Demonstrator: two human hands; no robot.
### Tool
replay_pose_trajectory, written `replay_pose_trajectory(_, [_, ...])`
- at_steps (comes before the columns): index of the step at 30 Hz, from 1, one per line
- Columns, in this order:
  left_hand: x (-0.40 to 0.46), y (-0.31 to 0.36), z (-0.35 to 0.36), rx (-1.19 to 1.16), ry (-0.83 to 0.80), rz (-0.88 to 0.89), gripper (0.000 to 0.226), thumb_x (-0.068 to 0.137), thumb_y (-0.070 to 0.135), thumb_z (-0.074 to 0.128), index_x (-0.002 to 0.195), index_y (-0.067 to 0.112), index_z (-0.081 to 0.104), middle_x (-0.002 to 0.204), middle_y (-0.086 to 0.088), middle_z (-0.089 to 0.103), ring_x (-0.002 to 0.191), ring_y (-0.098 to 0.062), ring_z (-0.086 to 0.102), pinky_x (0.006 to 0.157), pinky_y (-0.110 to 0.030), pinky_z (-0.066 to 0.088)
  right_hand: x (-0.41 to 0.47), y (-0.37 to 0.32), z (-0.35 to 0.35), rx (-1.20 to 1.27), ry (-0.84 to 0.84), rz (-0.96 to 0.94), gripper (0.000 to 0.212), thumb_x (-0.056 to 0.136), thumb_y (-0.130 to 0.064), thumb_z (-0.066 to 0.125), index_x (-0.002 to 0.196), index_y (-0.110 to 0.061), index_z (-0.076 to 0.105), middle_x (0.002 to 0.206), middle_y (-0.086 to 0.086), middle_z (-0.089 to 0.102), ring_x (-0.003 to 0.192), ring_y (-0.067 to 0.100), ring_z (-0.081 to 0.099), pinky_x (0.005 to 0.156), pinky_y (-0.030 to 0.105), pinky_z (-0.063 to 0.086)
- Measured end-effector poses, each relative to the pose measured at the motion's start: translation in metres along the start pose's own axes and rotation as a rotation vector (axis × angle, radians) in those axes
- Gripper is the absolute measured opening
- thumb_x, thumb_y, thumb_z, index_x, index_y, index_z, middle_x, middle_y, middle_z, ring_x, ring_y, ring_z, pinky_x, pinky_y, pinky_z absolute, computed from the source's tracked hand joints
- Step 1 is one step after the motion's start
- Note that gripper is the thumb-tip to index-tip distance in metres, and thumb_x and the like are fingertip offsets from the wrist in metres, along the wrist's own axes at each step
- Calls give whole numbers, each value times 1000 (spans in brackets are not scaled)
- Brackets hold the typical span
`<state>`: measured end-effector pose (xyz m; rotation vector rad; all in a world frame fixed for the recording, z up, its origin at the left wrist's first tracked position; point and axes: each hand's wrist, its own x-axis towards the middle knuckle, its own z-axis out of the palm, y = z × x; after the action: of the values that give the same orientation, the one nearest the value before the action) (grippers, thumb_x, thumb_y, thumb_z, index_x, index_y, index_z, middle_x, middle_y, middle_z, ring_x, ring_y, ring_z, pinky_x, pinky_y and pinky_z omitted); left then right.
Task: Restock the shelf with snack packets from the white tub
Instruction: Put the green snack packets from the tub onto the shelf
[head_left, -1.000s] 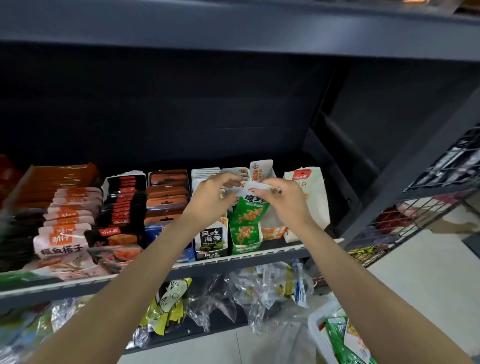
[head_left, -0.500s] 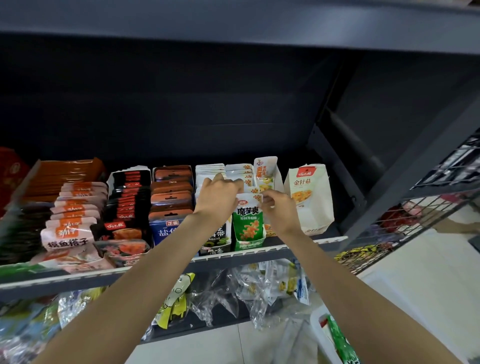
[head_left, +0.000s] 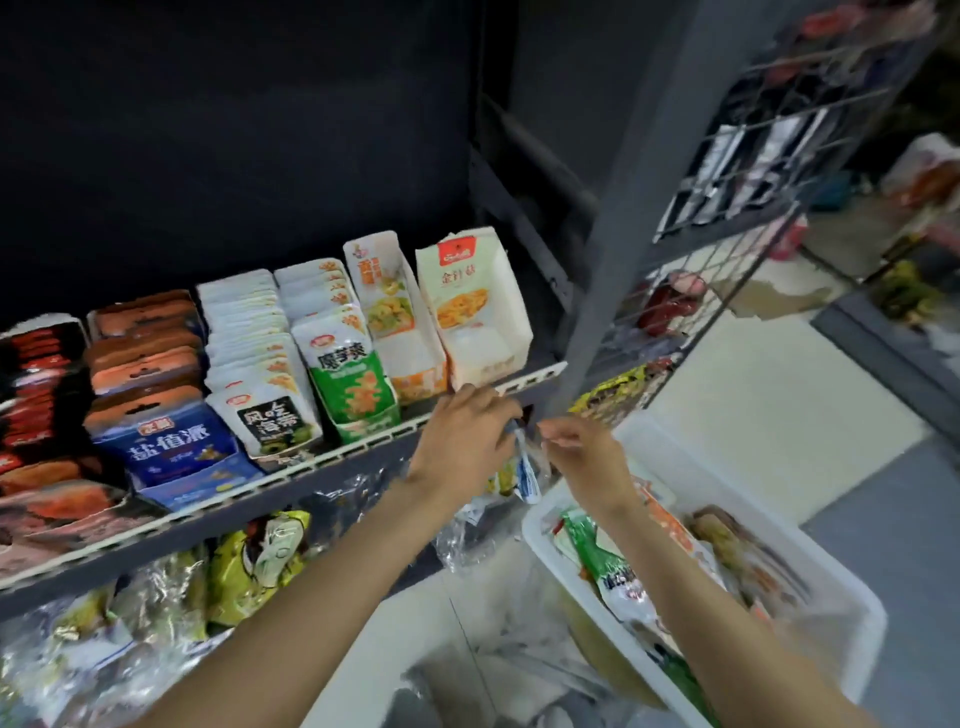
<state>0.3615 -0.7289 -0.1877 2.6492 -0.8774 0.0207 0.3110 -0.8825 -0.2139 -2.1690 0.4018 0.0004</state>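
A swing of the view down and toward 4 o'clock is seen since the earlier frames, so that the white tub (head_left: 852, 603), before only cut at the lower edge, is now shown almost whole at 5 o'clock. Both hands have been drawn away from the green packet (head_left: 353, 384), which half a second ago was being pressed into its row; it is now left standing at the front of that row on the shelf (head_left: 322, 457), at 11 o'clock from the hands. One placement is therefore judged complete, and a return to the tub for the next snack packets (head_left: 613, 566) is judged likely.

The left hand (head_left: 462, 441) is held just below the shelf lip with its fingers curled, and a small blue-and-white item (head_left: 527, 475) hangs beside its fingertips; whether it is pinched cannot be told through the blur. The right hand (head_left: 582, 452) is poised over the tub's near corner, fingers loosely bent and nothing seen in them.

The shelf is filled with upright rows: a blue box (head_left: 171, 447) at 9 o'clock and white cartons (head_left: 467, 306) at 12 o'clock. A wire rack (head_left: 727, 182) is hung at 2 o'clock, over a pale floor (head_left: 779, 405).
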Motion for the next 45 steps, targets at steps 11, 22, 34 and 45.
replay_pose_trajectory(11, [5,120,165,-41,-683,42,31,92,12,48,122,9,53,127,-9,51,117,-28,49,88,-37,46,-73,210,-58,-381,-288,380,65,91,-16,53,148,-20,22,155,3,22,135,26,36,106,38,38])
replay_pose_trajectory(22, [4,145,220,324,-912,106,100,74,33,78,149,8,16,158,-13,3,144,-29,14,108,-43,34,-81,253,-70,-471,-518,288,74,93,-22,54,150,-27,8,158,-10,-7,134,24,38,99,44,45])
replay_pose_trajectory(34, [-15,129,163,-141,-465,-73,22,97,14,43,87,4,60,75,-12,59,69,-27,55,59,-30,35,-91,245,-61,-468,-430,179,88,83,-33,68,151,-23,12,158,-3,4,144,21,14,114,39,26])
replay_pose_trajectory(45, [-48,89,114,-365,83,-316,17,98,13,45,97,5,60,81,-15,67,72,-33,66,63,-45,53,-85,230,-50,-819,-466,-10,93,78,-12,71,149,-16,12,158,11,3,143,30,15,114,44,21])
